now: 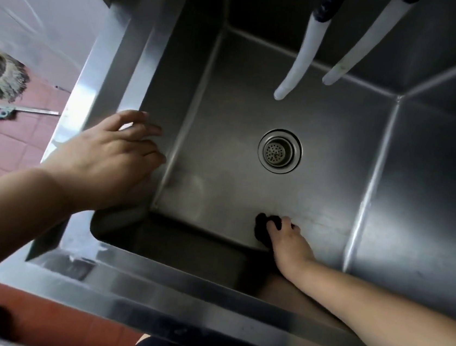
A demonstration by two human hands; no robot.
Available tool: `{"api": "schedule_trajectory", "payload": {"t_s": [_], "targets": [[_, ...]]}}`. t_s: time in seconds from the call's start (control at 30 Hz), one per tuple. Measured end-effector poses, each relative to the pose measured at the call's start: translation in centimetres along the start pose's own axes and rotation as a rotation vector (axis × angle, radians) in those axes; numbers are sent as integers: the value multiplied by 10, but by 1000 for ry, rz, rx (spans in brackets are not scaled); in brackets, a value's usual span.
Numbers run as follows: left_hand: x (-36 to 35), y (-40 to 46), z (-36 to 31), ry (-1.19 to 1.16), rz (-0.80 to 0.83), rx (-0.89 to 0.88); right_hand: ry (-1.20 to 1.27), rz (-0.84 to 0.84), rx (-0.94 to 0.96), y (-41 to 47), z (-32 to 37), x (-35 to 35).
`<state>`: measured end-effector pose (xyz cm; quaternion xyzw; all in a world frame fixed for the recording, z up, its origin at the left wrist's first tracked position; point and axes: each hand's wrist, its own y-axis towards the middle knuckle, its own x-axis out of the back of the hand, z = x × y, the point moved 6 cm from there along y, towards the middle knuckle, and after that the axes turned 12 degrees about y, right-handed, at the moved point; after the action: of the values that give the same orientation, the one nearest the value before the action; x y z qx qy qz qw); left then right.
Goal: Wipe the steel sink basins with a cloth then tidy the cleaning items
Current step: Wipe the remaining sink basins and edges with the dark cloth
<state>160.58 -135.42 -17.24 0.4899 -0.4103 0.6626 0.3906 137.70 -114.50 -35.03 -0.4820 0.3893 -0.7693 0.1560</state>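
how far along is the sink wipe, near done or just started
Mid-wipe, it seems. The right hand presses a dark cloth on the basin floor near the front wall, while the left hand braces on the sink's left rim. The floor around the drain looks clean. No other basin shows, and tidying is not yet begun.

Single view, head-worn, wide-angle. The steel basin (284, 116) is looked down into steeply from its front rim, at close range. The frame is filled by the basin floor and walls; beyond the fingers of the left hand (109, 156) a strip of red floor tile (5, 147) is taken in. Edges appear bent, probably by the lens. No second view is supplied.
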Motion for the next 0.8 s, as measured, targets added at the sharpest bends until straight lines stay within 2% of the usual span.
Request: {"api": "schedule_trajectory", "payload": {"t_s": [0.17,0.37,0.43,0.53,0.6,0.73,0.8], "targets": [[1,1,1,-13,-11,-16,94,-14,71,19,38,0],[-1,1,2,-12,-10,-6,487,24,244,60,119,14],[-2,1,3,-15,-11,-2,604,-37,264,79,135,38],[-4,1,4,-18,-4,0,666,-268,264,112,142,86],[-5,2,4,-15,-1,-1,628,-392,267,135,140,115],[-8,2,5,-12,12,7,259,-431,289,169,151,121],[-9,2,5,-12,24,8,283,-472,333,169,163,105]]}}
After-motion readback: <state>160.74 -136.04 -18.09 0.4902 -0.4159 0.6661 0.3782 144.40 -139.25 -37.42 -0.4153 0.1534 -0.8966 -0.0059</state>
